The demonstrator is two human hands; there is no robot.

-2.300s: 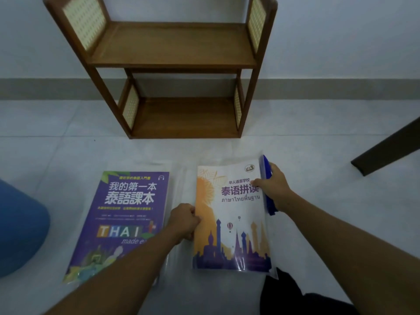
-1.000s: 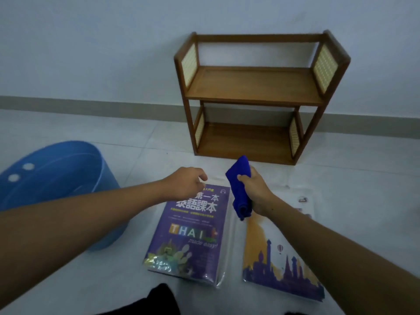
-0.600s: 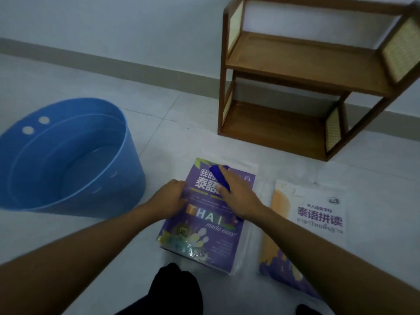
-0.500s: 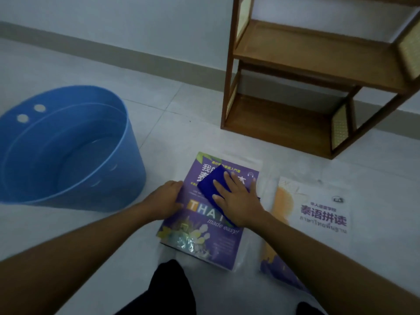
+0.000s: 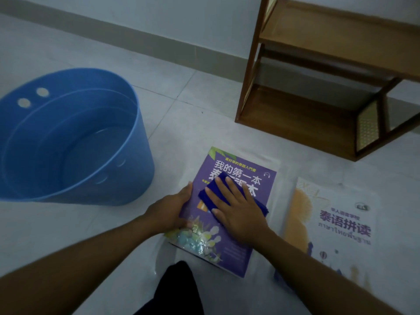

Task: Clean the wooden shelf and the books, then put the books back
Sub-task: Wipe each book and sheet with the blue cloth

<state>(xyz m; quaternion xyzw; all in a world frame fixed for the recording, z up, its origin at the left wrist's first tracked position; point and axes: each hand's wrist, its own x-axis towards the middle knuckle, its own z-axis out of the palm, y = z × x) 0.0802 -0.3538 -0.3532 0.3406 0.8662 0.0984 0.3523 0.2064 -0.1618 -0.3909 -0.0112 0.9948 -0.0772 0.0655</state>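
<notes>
blue cloth [image 5: 210,192], folded and soft, lies flat under my spread right hand [image 5: 236,208] on the glossy purple book [image 5: 223,214]. my left hand [image 5: 169,211] curls over its left edge. a white book [image 5: 334,226] lies beside it on pale tiles; the wooden shelf [image 5: 318,87] stands empty behind.

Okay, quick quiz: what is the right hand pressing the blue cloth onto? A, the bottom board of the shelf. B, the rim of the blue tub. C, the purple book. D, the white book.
C: the right hand lies flat on the blue cloth, spread over the purple book.
</notes>
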